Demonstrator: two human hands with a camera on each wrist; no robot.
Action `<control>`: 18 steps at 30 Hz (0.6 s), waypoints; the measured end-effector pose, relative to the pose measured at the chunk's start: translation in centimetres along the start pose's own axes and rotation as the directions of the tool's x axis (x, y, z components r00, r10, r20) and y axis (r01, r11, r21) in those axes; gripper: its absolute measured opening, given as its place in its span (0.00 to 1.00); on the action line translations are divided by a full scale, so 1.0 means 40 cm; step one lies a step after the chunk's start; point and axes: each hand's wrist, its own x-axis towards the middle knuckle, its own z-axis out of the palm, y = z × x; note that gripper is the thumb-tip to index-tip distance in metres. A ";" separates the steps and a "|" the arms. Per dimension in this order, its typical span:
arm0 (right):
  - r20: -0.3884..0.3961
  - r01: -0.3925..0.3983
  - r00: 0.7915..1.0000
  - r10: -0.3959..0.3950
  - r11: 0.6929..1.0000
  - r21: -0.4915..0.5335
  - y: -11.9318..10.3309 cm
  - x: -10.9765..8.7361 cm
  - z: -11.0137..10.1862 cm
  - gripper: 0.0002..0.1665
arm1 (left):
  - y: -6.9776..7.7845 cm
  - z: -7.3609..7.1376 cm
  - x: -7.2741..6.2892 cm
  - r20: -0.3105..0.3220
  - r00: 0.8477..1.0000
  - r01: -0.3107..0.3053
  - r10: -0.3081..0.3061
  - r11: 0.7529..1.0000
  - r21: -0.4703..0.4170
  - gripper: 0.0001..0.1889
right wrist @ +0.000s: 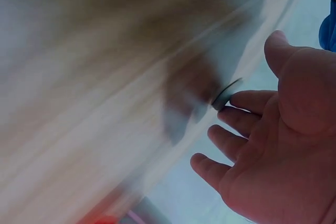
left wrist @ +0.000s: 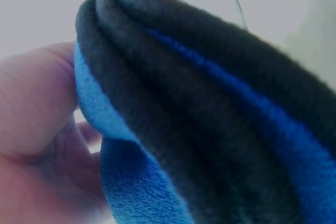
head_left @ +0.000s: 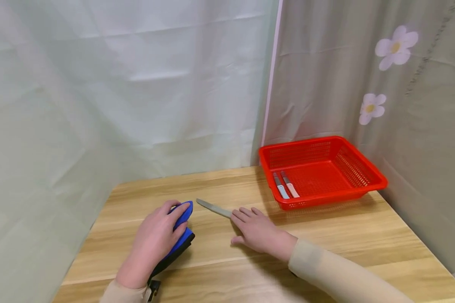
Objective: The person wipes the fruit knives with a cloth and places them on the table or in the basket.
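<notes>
A blue cloth with black edging [head_left: 180, 243] is bunched in my left hand [head_left: 154, 235], which grips it between thumb and fingers over the left part of the table. In the left wrist view the folded cloth [left wrist: 173, 93] fills most of the picture and hides the fingertips. To its right, a table knife [head_left: 212, 207] lies on the wood, its tip pointing toward the cloth. My right hand [head_left: 258, 232] has its fingertips at the knife's handle end, with fingers extended and thumb apart. The right wrist view shows the handle end [right wrist: 226, 95] against the first fingertips.
A red plastic basket [head_left: 349, 194] stands at the back right of the wooden table [head_left: 227, 273]. Inside it, along the left side, lie a knife with a light blue handle [head_left: 282, 191] and one with a pink handle [head_left: 293, 190]. Pale curtains [head_left: 174, 84] hang around the table.
</notes>
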 end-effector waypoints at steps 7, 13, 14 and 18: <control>-0.033 -0.012 0.999 0.012 1.000 0.007 0.036 -0.058 0.007 0.46 | 0.029 0.011 0.040 -0.023 0.998 -0.063 0.063 0.998 -0.021 0.28; -0.023 -0.036 0.999 0.037 0.999 0.021 0.057 -0.102 -0.002 0.47 | 0.045 0.013 0.070 -0.034 0.994 -0.101 0.100 0.994 -0.035 0.28; -0.022 -0.039 0.999 0.039 0.999 0.013 0.059 -0.109 -0.002 0.47 | 0.047 0.013 0.075 -0.035 0.994 -0.105 0.104 0.994 -0.037 0.28; -0.023 -0.055 0.998 0.055 0.998 -0.010 0.063 -0.133 -0.009 0.48 | 0.058 0.015 0.092 -0.042 0.992 -0.117 0.115 0.992 -0.046 0.28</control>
